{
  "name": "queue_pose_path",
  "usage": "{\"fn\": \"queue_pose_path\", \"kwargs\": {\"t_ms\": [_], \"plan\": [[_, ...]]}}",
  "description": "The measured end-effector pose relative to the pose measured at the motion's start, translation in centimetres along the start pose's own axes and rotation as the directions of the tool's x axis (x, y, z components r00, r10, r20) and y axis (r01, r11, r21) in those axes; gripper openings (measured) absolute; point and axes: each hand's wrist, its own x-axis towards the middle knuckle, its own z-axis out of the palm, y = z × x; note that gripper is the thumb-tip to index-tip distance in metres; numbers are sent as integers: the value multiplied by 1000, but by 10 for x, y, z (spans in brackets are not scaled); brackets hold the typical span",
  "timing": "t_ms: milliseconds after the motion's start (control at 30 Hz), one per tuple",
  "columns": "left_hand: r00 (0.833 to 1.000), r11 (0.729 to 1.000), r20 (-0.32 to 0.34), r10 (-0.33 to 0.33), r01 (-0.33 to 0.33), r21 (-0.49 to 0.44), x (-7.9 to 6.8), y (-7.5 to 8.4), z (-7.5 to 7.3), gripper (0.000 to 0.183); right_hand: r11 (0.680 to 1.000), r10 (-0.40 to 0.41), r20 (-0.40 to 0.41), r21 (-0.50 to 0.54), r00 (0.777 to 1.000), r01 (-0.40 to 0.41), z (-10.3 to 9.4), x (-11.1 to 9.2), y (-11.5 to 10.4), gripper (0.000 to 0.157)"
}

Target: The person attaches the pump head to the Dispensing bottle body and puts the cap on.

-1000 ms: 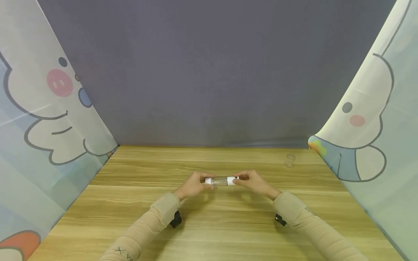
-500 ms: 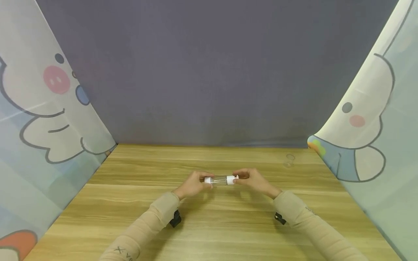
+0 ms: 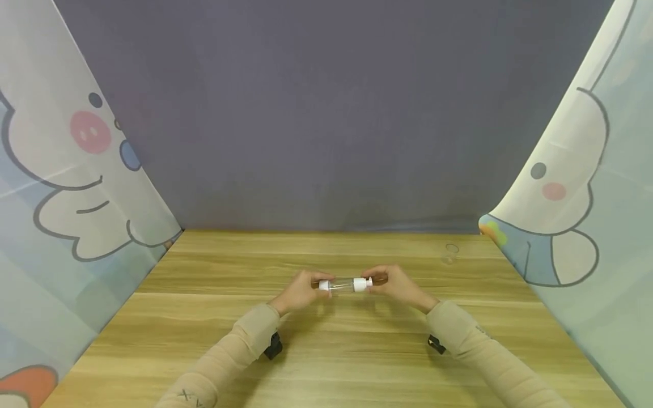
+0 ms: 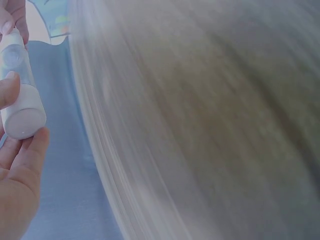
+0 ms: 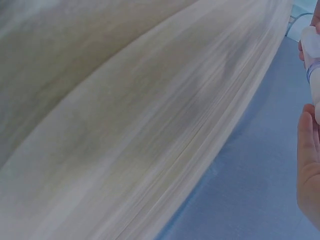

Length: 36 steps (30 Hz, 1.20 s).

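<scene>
A clear pump bottle (image 3: pixel 342 285) with a white base and a white pump head lies sideways between the two hands, held over the table. My left hand (image 3: pixel 299 290) grips the white base between thumb and fingers; in the left wrist view the round bottom of the bottle (image 4: pixel 24 120) faces the camera. At the other end, my right hand (image 3: pixel 399 287) pinches the white pump head, with the small nozzle showing between thumb and fingers. The right wrist view catches only part of the bottle (image 5: pixel 314 70) at its edge.
A clear, cup-like thing (image 3: pixel 450 254) stands at the back right of the wooden table (image 3: pixel 352 362). Behind the table hangs a grey curtain (image 3: pixel 326 113), with cartoon-printed cloth (image 3: pixel 561 255) along both sides.
My right thumb and fingers have shifted slightly around the pump head, and its nozzle shows more plainly. The left hand keeps its grip on the base, almost in the same place.
</scene>
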Motion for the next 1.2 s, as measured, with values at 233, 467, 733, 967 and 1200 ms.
{"fn": "queue_pose_path", "kwargs": {"t_ms": [233,467,733,967,1200], "plan": [[1000,1000,0,-11,11,-17,-2,3,1,40,1000,8,3,2,1000,-8,0,-1,1,33],[1000,1000,7,-10,10,-24,-2,4,2,40,999,36,1,7,999,-36,-1,-2,2,32],[1000,999,6,-24,25,-39,-3,4,3,41,999,38,-8,38,999,-38,1,-2,3,31],[1000,999,18,-24,25,-44,-2,1,5,40,998,35,-2,45,999,-35,1,-4,4,31],[1000,1000,14,-1,2,-21,0,4,5,40,999,45,3,11,999,-45,-1,-2,5,31]]}}
